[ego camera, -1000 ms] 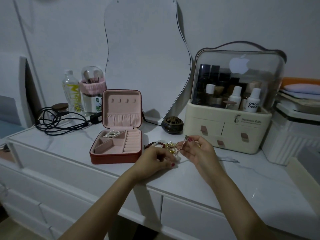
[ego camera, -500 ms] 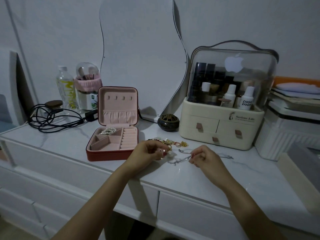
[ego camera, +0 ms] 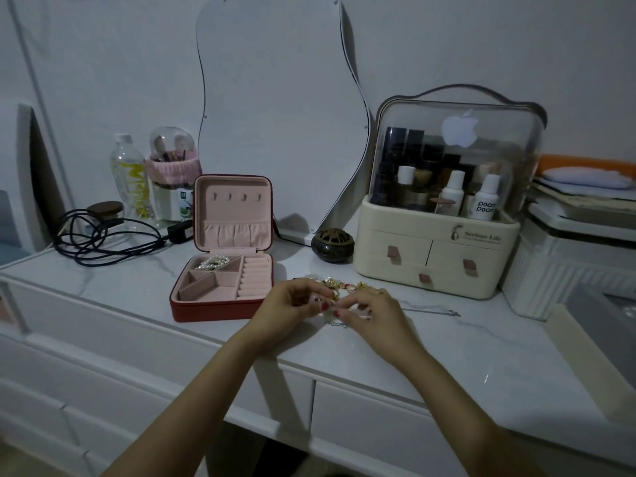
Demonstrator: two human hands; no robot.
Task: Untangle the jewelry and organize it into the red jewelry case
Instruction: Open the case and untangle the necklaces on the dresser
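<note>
The red jewelry case (ego camera: 220, 309) stands open on the marble dresser top, its pink lid upright. A pearl piece (ego camera: 213, 262) lies in its back-left compartment; the other compartments and ring rolls look bare. Right of the case lies a tangled heap of gold and beaded jewelry (ego camera: 339, 285). My left hand (ego camera: 292, 304) and my right hand (ego camera: 373, 313) meet over the front of the heap, fingertips pinching small pieces between them. A thin silver chain (ego camera: 433, 310) trails to the right on the top.
A cream cosmetic organizer (ego camera: 437, 259) with a clear lid stands behind the heap, a small dark incense pot (ego camera: 332, 244) beside it. Black cables (ego camera: 103, 241), a bottle (ego camera: 129, 182) and a brush holder (ego camera: 172, 173) sit at the back left. A white ribbed box (ego camera: 568, 266) stands right.
My right hand came down from holding a chain up and moved left to meet my left hand at the heap. The silver chain now lies on the top.
</note>
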